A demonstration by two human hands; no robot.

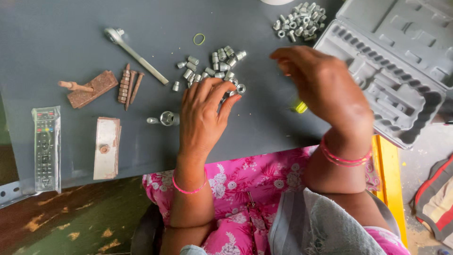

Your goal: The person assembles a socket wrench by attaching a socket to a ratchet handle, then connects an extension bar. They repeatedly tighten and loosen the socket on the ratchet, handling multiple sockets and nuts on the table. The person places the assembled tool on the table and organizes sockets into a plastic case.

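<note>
Under my left hand (pixel 204 111) a grey table (pixel 56 42) is spreading out, and I am looking straight down at it from above. I am laying that hand flat, palm down, fingers loosely spread and grasping nothing; its fingertips are touching the near edge of a small heap of silver sockets (pixel 214 66). One loose socket (pixel 241 88) is lying just beside my index fingertip.

I am holding my right hand (pixel 325 87) raised above the table, fingers curled downward. A bit of yellow-green (pixel 299 107) is peeking out beneath the palm, but I cannot tell what it is or whether the hand is gripping it. Blur is softening this hand.

Right of that hand an open grey moulded case (pixel 406 75) is lying, its slots bare. Beyond my right hand, near the table's far edge, a second heap of sockets (pixel 300 20) is sitting.

Left of my left hand a larger socket with a short bar (pixel 163 118) is lying close by. Farther left and beyond, a ratchet handle (pixel 134 55) is lying at a slant, with a green rubber band (pixel 199 38) near it. Still farther left I am seeing rusty nails (pixel 129 85), a brown block with a peg (pixel 89 88), a pale metal plate (pixel 106 147) and a remote in a plastic sleeve (pixel 46 147). Pink bangles are circling both wrists.
</note>
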